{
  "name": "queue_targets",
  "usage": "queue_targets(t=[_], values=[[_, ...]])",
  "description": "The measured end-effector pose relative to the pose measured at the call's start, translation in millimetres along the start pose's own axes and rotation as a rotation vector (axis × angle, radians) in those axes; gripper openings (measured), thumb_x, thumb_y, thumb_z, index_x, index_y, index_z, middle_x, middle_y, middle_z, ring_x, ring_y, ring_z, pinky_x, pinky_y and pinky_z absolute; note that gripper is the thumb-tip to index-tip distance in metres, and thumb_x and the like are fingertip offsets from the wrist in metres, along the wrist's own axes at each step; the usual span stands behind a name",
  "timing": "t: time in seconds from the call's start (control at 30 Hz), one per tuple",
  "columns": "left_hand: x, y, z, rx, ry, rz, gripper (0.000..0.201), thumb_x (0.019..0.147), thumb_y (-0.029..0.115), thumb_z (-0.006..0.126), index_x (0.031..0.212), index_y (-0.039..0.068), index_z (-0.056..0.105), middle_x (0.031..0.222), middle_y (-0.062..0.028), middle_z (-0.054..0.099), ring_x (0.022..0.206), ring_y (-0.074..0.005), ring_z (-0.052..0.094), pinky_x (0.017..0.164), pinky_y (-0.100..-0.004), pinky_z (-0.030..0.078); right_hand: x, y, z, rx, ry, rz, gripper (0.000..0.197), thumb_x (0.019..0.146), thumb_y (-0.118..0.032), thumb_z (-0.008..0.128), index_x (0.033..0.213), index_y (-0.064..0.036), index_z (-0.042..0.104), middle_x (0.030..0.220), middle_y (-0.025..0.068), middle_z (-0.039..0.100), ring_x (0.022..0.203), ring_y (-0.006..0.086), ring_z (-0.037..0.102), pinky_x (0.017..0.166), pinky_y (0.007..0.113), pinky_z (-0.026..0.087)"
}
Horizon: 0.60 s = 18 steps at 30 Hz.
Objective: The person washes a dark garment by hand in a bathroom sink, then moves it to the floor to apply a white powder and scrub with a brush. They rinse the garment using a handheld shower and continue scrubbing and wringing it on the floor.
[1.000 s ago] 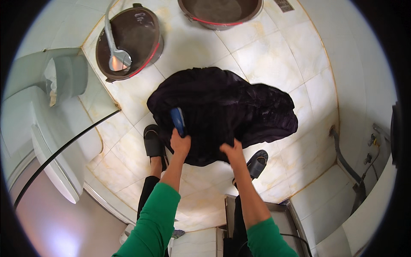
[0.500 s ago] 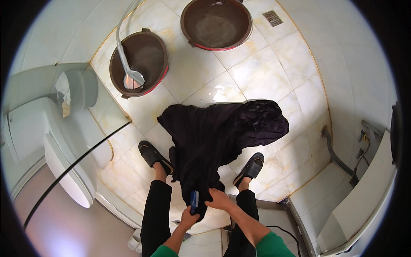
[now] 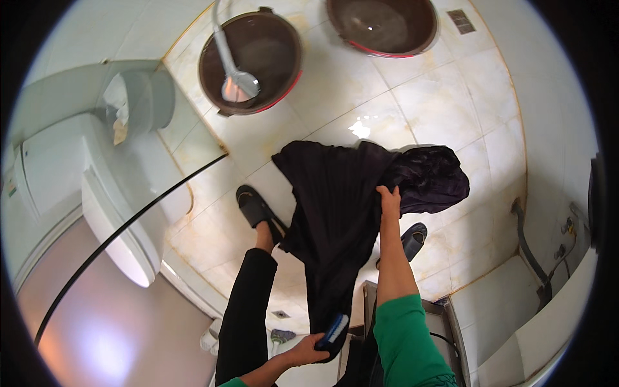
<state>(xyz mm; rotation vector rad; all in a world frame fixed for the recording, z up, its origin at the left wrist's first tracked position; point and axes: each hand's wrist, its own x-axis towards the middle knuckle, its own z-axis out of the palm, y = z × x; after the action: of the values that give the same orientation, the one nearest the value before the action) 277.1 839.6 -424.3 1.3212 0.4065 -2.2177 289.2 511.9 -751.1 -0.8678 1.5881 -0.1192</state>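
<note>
Right hand (image 3: 389,197) stretched forward on a straight, green-sleeved arm, fingers pinched shut, left hand (image 3: 308,351) drawn in low near the body, fingers curled closed, forearm bare, black-trousered legs below

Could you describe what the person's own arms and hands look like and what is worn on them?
Both hands are bare, with no gloves, rings or watch visible. The right hand leads into a bare forearm, with a bright green sleeve pushed up near the elbow. The left hand also shows a bare wrist, and only a sliver of green cuff appears at the lower edge.
</note>
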Motion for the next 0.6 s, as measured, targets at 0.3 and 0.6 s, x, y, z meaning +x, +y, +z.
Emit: queue_targets(t=[0.3, 0.6], values=[[-26.7, -11.1, -5.2, 0.031, -0.131, -0.014, 0.045, 0.079, 0.021, 0.072, 0.119, 0.003, 0.061, 0.077, -0.0016, 0.062, 0.065, -0.009, 0.057, 0.058, -0.0277, 0.047, -165.5, -94.9, 81.3, -0.129, -0.348, -0.364, 0.051, 0.081, -0.011, 0.069, 0.126, 0.0075, 0.056, 0.116, 0.0146, 0.067, 0.104, 0.0202, 0.062, 0.093, 0.034, 0.049], [47.4, 36.3, -94.6, -0.296, 0.488, 0.304, 0.025, 0.09, 0.018, 0.076, 0.107, 0.002, 0.066, 0.092, 0.0012, 0.067, 0.083, -0.0058, 0.059, 0.074, -0.0247, 0.05, -170.9, -64.4, 222.6, -0.608, -0.647, -0.821, 0.077, 0.084, -0.025, 0.073, 0.148, -0.0014, 0.037, 0.145, 0.0257, 0.042, 0.127, 0.0432, 0.048, 0.101, 0.047, 0.045]])
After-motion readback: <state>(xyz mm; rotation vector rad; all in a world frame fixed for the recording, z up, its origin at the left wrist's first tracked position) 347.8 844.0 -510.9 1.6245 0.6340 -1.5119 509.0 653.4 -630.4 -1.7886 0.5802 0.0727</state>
